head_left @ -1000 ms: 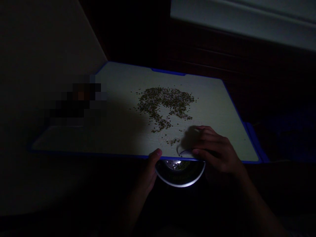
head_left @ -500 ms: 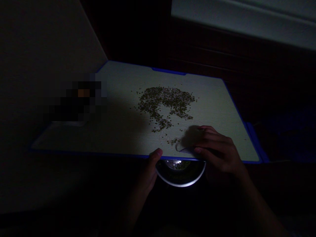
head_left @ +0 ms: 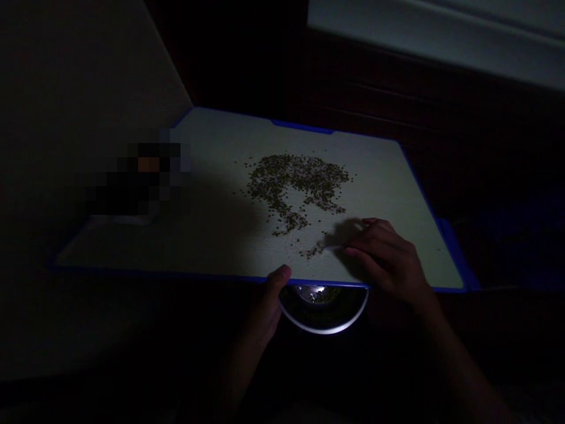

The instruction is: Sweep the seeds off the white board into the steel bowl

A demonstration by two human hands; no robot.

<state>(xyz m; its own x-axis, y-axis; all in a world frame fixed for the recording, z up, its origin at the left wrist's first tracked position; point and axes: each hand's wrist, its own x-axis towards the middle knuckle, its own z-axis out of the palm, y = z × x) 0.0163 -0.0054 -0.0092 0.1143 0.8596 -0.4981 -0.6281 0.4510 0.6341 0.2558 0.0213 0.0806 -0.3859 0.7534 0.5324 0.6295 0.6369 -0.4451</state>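
Small greenish seeds or lentils (head_left: 300,171) lie scattered in a patch on a pale board (head_left: 212,229) with a blue rim. In my right hand (head_left: 386,256), closed low over the board's right half, is a thin pale flat piece (head_left: 334,247), mostly hidden by the fingers. Its tip is beside a few loose seeds (head_left: 312,252). Under the board's front edge sits a shiny metal bowl (head_left: 324,330) with more seeds inside. My left hand (head_left: 269,303) grips the bowl's left side, its thumb over the board edge; the other fingers are largely hidden.
A blurred-out dark object (head_left: 132,182) rests on the board's left end, by a wall (head_left: 88,70). A pale ledge (head_left: 432,41) runs along the upper right. Something blue (head_left: 525,241) lies in the dark at right. The light is very dim.
My right hand has moved slightly away from me, up from the front edge, bringing the pale piece closer to the loose seeds. My left hand and the bowl are nearly unmoved.
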